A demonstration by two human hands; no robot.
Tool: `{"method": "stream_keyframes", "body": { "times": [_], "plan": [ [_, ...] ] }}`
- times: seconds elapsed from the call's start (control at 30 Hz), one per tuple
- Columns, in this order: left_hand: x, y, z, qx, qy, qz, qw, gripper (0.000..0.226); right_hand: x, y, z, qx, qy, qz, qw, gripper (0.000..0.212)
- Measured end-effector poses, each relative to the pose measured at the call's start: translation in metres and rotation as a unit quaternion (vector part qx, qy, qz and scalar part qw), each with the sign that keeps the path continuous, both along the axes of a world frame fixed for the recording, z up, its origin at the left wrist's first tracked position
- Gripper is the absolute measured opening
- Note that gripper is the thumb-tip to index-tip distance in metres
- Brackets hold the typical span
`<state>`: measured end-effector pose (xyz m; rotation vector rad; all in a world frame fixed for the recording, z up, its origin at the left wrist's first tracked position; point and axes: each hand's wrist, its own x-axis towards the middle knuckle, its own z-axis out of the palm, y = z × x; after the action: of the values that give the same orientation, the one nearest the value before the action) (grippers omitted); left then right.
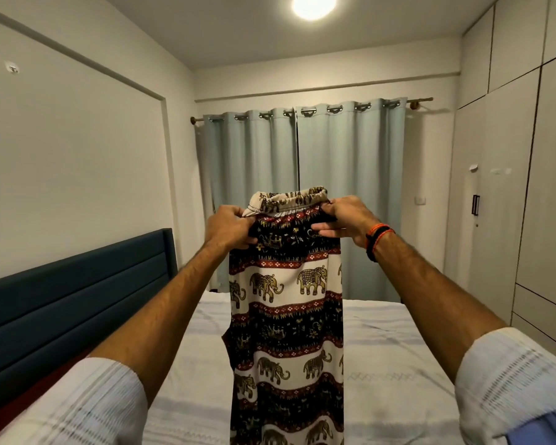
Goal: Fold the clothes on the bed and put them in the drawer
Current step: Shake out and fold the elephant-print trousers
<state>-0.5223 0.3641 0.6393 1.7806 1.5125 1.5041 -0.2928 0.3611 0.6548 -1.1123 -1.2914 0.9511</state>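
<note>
1. The setting was a small bedroom: a bed [382, 348] with a pale striped sheet ran away from the camera, a dark blue headboard [77, 300] was along the left, closed light-green curtains [302, 187] hung at the far end, and a wardrobe [511, 187] with drawer fronts low on the right edge filled that wall.
2. The elephant-print trousers [286, 316] were up in the air, straight ahead of the person, not lying on the bed at all. Their long axis ran vertically, waistband at the top, legs hanging down past the bottom of the view.
3. The left hand [228, 229] pinched the left end of the waistband and the right hand [344, 220] gripped the right end, both closed on the cloth. They sat at about the same height, so neither was really nearer.
4. My guess was that the next bit needed the trousers lowered flat onto the sheet lengthwise, and the bed below looked free for that as far as I could see.
5. The drawers were off to the right, well apart from the hands.
6. Nothing stood between the trousers and the mattress.
</note>
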Motion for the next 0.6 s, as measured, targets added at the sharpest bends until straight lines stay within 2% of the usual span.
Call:
{"method": "stream_keyframes", "body": {
  "times": [0.27, 0.37, 0.5, 0.6],
  "plan": [
    [0.033, -0.002, -0.046, -0.078, -0.022, 0.002, 0.997, 0.008, 0.029, 0.001, -0.048, -0.059, -0.024, 0.02, 0.998, 0.017],
    [0.035, 0.001, -0.034, -0.062, -0.034, -0.006, 0.998, 0.008, 0.041, 0.002, -0.031, -0.042, -0.02, 0.047, 0.998, 0.015],
    [0.042, 0.02, -0.005, 0.008, -0.044, -0.005, 0.999, 0.015, 0.048, 0.021, 0.002, -0.001, -0.005, 0.055, 0.998, 0.016],
    [0.044, 0.053, -0.01, -0.009, -0.024, 0.007, 1.0, 0.016, 0.048, 0.049, -0.003, -0.01, -0.013, 0.042, 0.999, 0.014]
  ]
}}
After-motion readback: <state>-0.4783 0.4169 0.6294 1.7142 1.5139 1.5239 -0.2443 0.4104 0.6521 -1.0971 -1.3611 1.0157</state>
